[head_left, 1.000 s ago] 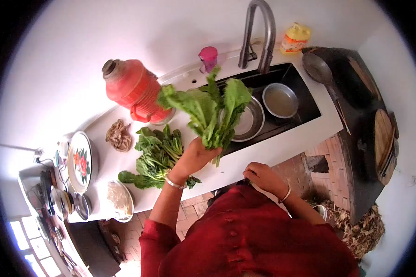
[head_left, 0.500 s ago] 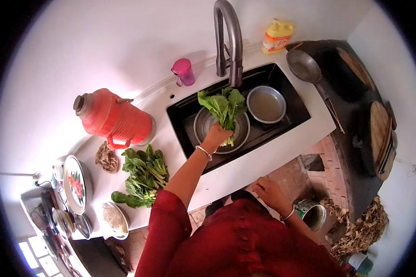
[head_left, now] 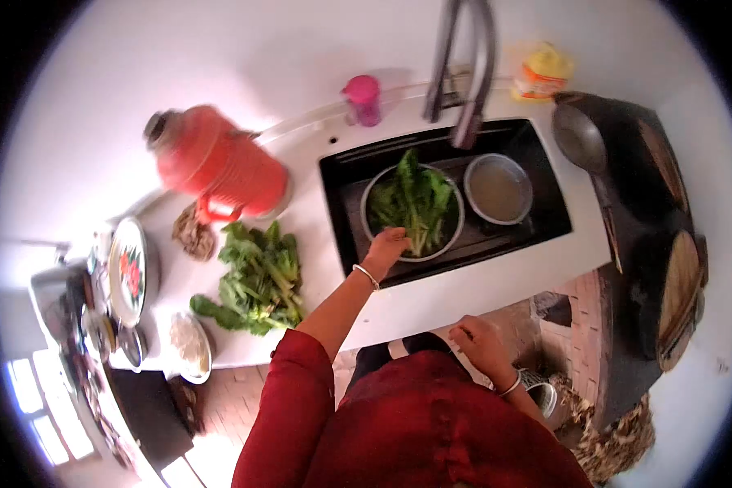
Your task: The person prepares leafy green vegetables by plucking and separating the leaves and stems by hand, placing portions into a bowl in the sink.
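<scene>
1. Near the centre of the head view, a bunch of leafy greens (head_left: 416,203) lies in a metal basin (head_left: 462,224), which sits in the left part of the dark sink (head_left: 548,183).
2. Its long axis runs roughly up and down the frame: leaf tips towards the top, pale stem ends towards the bottom, by the basin's lower rim.
3. At that lower-left rim is the person's left hand (head_left: 389,244), much the nearer of the two. Its fingers point right, towards the stems, so the stem ends lie just to their right and the leaves spread above them.
4. Those fingers are slightly bent; whether they grip the stems, merely touch them or have let go cannot be told.
5. Lower right of centre, the right hand (head_left: 476,335) is well apart from the greens, below the front edge of the white surface (head_left: 488,281). Its fingers are loosely curled with nothing visible in them, though the palm side is hidden.
6. Left of centre, a second heap of greens (head_left: 260,276) lies on the surface, up and left of the left forearm.
7. Right of the first basin, a smaller pan (head_left: 498,191) holds cloudy liquid.
</scene>
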Motion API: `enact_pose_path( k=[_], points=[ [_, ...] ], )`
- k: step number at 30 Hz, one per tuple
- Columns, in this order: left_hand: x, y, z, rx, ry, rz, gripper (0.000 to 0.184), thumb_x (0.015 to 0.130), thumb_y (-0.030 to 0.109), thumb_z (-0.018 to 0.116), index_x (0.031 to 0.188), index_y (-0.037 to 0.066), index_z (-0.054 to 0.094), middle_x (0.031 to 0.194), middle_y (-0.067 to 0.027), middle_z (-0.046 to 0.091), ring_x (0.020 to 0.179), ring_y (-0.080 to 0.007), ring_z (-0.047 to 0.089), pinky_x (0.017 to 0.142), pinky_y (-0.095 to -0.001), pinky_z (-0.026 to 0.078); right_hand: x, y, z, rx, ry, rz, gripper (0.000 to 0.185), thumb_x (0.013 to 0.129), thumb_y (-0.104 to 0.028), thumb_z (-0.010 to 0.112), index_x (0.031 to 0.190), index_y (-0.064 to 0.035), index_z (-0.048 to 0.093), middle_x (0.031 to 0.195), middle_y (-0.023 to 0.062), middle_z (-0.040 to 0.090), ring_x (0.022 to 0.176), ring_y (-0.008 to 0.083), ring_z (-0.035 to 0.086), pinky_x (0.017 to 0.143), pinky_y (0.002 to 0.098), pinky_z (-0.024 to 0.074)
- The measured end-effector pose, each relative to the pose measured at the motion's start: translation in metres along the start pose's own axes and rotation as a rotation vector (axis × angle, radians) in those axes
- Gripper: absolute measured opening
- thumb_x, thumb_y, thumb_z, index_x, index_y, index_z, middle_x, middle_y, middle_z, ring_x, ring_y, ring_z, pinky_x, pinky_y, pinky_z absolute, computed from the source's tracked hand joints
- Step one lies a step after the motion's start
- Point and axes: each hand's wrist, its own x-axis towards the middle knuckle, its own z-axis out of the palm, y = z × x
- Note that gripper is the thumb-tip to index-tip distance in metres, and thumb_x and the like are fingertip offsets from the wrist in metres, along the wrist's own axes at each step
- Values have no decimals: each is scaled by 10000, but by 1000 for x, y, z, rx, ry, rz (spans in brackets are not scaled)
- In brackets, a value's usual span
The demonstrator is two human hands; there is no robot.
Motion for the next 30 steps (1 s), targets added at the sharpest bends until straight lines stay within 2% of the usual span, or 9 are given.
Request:
enact_pose_path(
  k=[2,3,6,8,14,16,18,23,30],
  points=[
    [-29,-3,-12,-2,-51,202,390,846,129,592,1189,-32,497,1108,-123,577,1038,-203,541,889,-311,432,13,-4,4,59,-60,-7,153,845,-148,538,807,-1,564,766,123,587,709,250,577,642,337,447],
    [-38,-15,-16,8,25,318,294,850,94,578,1110,-39,546,1049,-111,597,971,-171,558,845,-269,442,18,-8,6,53,-64,-10,150,847,-137,531,803,3,563,767,118,589,704,235,577,639,326,448],
    [-106,-17,-42,66,136,486,232,853,58,565,1063,-42,551,993,-93,613,918,-164,578,823,-274,459,37,-15,20,33,-104,-39,156,852,-125,520,790,12,559,783,116,602,708,217,583,639,310,452],
    [-137,-40,-56,9,228,462,218,855,63,564,1047,-40,556,985,-91,614,902,-156,583,804,-272,466,50,-22,32,18,-155,-186,141,852,-112,515,818,12,572,792,118,606,707,217,586,641,313,456],
    [-225,-89,-94,-212,552,339,170,850,75,555,983,-24,588,894,-81,640,823,-121,602,726,-246,478,86,-46,94,5,-332,-330,137,856,-98,508,898,1,592,816,121,609,711,227,587,654,322,461],
    [-240,-100,-105,-326,646,311,172,855,79,542,998,-6,583,887,-55,633,792,-118,593,696,-232,465,95,-61,110,-2,-413,-269,127,848,-94,519,903,-3,588,826,120,604,740,238,584,676,328,456],
    [-247,-115,-120,-385,731,289,173,859,77,532,1001,-13,575,901,-64,633,792,-118,587,689,-235,466,106,-62,133,-78,-407,-397,112,839,-85,527,897,-7,583,828,121,597,762,251,578,695,336,451],
    [-250,-131,-155,-542,802,279,222,878,117,519,1046,-25,549,943,-104,621,807,-154,597,705,-258,491,123,-60,178,-116,-342,-572,84,828,-76,534,872,-11,564,841,119,573,795,273,577,717,350,457],
    [-229,-140,-186,-722,737,263,317,847,119,563,1102,-62,509,963,-114,603,805,-173,597,723,-273,510,131,-55,212,-345,-281,-625,230,781,-74,570,1003,-42,517,943,117,529,853,284,565,757,359,460]
  ],
)
